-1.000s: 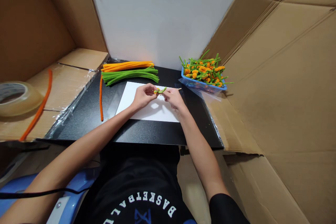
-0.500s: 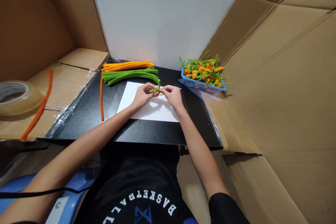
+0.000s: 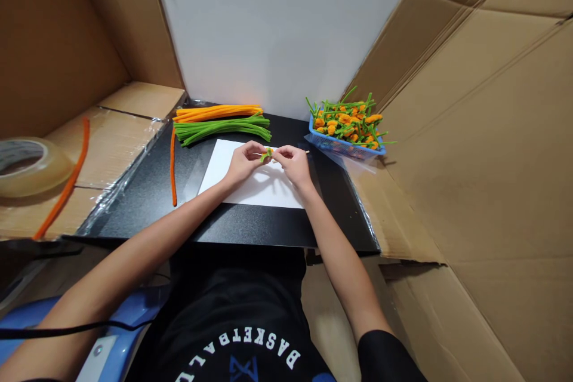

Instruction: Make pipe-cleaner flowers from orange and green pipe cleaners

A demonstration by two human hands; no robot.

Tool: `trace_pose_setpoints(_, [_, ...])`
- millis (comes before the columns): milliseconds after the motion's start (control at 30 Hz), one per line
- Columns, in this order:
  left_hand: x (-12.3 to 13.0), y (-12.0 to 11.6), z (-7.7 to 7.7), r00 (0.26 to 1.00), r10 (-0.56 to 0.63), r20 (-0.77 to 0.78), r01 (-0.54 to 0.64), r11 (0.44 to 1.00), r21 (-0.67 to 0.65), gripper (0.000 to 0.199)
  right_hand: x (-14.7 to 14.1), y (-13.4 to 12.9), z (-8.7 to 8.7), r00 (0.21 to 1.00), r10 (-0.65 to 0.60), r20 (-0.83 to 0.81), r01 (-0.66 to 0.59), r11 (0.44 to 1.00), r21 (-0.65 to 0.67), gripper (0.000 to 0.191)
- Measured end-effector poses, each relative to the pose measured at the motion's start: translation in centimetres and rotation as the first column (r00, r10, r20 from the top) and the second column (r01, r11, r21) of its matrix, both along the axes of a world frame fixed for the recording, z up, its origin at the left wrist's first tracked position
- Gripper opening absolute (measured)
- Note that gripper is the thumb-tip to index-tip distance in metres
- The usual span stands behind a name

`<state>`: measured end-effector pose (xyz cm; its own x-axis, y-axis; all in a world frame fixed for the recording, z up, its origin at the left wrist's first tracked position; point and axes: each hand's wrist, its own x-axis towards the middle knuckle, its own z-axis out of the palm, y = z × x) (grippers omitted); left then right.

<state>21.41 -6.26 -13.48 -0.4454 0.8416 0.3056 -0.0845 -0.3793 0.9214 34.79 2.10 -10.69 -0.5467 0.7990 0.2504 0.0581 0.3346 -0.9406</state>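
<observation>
Over the white sheet [image 3: 250, 191], my left hand [image 3: 244, 164] pinches a short green pipe cleaner [image 3: 265, 156] with a bit of orange on it. Close on its right, my right hand [image 3: 294, 166] is closed, thumb and fingertips meeting at the same small piece. A thin pale stick [image 3: 307, 151] pokes out past the right hand's knuckles, and most of it is hidden by the fingers. Behind the hands lie a bundle of green pipe cleaners [image 3: 219, 129] and a bundle of orange pipe cleaners [image 3: 215, 111].
A blue basket [image 3: 344, 144] full of green-and-orange pipe-cleaner pieces stands at the back right on the black table [image 3: 147, 191]. Single dark-orange pipe cleaners [image 3: 173, 173] lie to the left, beside a tape roll [image 3: 54, 173]. Cardboard walls [image 3: 483, 149] enclose the sides.
The green end that stuck upright between my hands is now bent down, so the piece looks more compact. Both hands stay in nearly the same place.
</observation>
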Motion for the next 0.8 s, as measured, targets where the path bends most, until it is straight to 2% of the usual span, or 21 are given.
trace_pose_setpoints(233, [-0.3, -0.1, 0.3, 0.999, 0.017, -0.046, -0.019, 0.999, -0.039, 0.043, 0.2, -0.6, 0.8, 0.997, -0.05, 0.056, 0.038, 0.982, 0.186, 0.019])
trace_pose_setpoints(333, [-0.5, 0.1, 0.4, 0.996, -0.04, -0.082, 0.035, 0.997, -0.065, 0.045, 0.6, -0.1, 1.0, 1.0, 0.018, 0.019, -0.022, 0.975, 0.221, 0.016])
trace_pose_setpoints(467, [-0.6, 0.1, 0.7, 0.985, -0.136, -0.107, 0.121, 0.983, -0.135, 0.045, 1.1, 0.7, 1.0, 0.988, 0.125, 0.096, -0.146, 0.956, 0.255, 0.018])
trace_pose_setpoints(567, [-0.6, 0.0, 0.9, 0.985, -0.118, -0.124, 0.1, 0.985, -0.143, 0.044, 1.2, 0.9, 1.1, 0.982, 0.137, 0.128, -0.166, 0.952, 0.258, 0.019])
trace_pose_setpoints(700, [-0.5, 0.1, 0.9, 0.982, -0.099, -0.159, 0.077, 0.987, -0.141, 0.04, 1.2, 0.9, 1.0, 0.978, 0.132, 0.162, -0.18, 0.924, 0.338, 0.018])
trace_pose_setpoints(800, [-0.4, -0.1, 0.7, 0.961, -0.024, -0.277, -0.007, 0.994, -0.113, 0.032, 1.1, 0.9, 0.7, 0.966, 0.092, 0.24, -0.186, 0.896, 0.404, 0.016])
